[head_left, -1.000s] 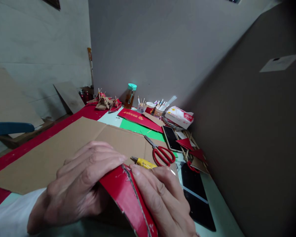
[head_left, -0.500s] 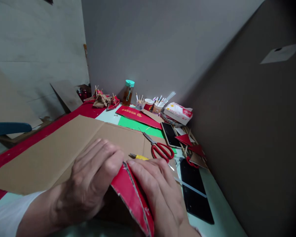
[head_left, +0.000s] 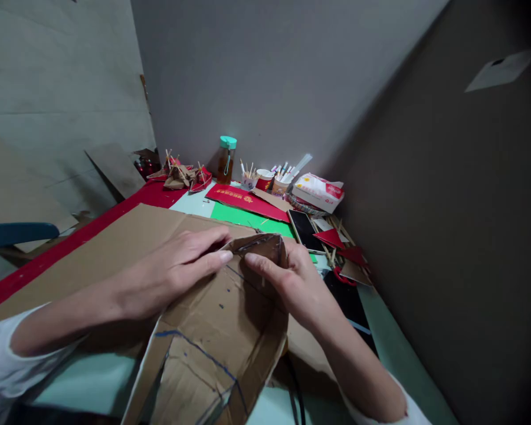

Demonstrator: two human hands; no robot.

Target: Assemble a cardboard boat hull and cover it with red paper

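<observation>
This looks like a home craft corner, a makeshift workshop. The table [head_left: 193, 205] sits against bare walls [head_left: 269, 77] and is crowded with a flat cardboard sheet [head_left: 115, 248], red card [head_left: 243, 199] and a green sheet [head_left: 243, 219]. Paper cups [head_left: 279, 184] hold pens and sticks, small cardboard-and-stick models [head_left: 181, 176] stand at the far edge, and everyday clutter lies among them: a drink bottle [head_left: 225, 159], a tissue pack [head_left: 318, 192], a phone [head_left: 304, 230].
</observation>
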